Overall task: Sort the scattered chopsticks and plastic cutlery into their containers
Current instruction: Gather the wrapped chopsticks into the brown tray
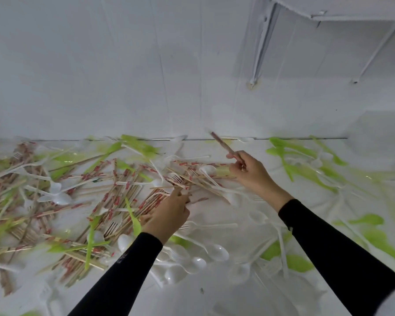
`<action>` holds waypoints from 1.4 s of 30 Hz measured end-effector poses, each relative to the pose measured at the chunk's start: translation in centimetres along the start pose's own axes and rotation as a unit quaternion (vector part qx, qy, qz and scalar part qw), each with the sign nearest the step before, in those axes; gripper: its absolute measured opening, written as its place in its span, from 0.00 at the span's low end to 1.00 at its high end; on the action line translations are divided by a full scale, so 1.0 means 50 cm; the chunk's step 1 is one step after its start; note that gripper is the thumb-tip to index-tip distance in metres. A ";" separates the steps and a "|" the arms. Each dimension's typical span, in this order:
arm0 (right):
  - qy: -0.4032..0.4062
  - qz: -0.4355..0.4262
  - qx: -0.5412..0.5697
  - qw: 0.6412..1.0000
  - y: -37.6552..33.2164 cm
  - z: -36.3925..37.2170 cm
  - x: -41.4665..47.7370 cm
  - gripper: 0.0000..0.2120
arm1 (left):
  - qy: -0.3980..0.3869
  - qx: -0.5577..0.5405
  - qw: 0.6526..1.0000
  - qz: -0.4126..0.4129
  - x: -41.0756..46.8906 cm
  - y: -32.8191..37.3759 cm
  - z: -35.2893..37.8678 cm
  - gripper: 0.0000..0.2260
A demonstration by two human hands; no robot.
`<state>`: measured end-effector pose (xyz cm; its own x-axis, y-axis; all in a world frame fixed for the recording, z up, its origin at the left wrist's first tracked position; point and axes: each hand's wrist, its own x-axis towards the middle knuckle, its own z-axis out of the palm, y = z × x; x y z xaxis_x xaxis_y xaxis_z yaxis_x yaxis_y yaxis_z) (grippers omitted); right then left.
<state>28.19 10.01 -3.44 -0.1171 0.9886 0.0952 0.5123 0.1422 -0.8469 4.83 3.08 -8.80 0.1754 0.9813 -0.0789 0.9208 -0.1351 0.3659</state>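
The chopsticks before you look like pale, matt wood with red-printed bands. The white spoons are glossy plastic, the green cutlery translucent plastic. Your sleeves are matt black cloth. A smooth, wrinkled white sheet covers the counter.

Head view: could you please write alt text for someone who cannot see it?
The right hand holds a raised chopstick while the left hand pinches scattered chopsticks among white spoons, forks and green cutlery on a white surface.
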 end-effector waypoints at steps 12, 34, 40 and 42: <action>-0.121 -0.114 -0.400 0.901 0.112 0.054 0.052 0.14 | 0.096 -0.109 0.989 -0.015 0.108 -0.020 -0.103 0.09; 0.021 -0.063 0.101 0.993 0.021 -0.038 0.039 0.07 | 0.152 -0.105 0.980 0.079 0.292 0.014 -0.095 0.10; -0.097 0.035 -0.130 0.986 0.060 0.059 0.092 0.02 | 0.244 -0.396 0.885 -0.024 0.196 -0.039 -0.222 0.07; -0.119 0.030 -0.228 0.966 0.071 0.097 0.094 0.06 | 0.248 -0.338 0.906 -0.065 0.167 -0.062 -0.225 0.09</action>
<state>25.33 14.90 -8.52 -0.2396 0.9640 -0.1155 0.8391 0.1458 -0.5240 -0.45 13.23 -0.18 -0.2503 0.9467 0.2026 0.4696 -0.0643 0.8805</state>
